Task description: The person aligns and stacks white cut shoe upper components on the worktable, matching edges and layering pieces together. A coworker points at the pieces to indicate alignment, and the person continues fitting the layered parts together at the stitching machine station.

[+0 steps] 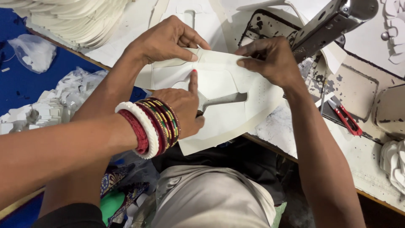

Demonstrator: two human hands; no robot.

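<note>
Left hand [166,40] pinched shut on the top edge of a white sheet [219,78], thumb against forefinger. Right hand [272,59] clamped on the same edge further right, fingertips pressing a fold. Sheet held taut between the 2, over the table edge [270,131] and above the lap.

From the left, a 3rd hand [181,112], a co-worker's with bangles at the wrist, closed round scissors [223,99]. Blades lying across the sheet's middle, pointing right, forefinger stretched out over the sheet.

Judged roughly midway: blades deep into the sheet, right portion apparently whole. Cannot tell any finished cut line. Stack [80,21] of white pieces at top left, red snips [346,118] beside the sewing machine [333,21].
</note>
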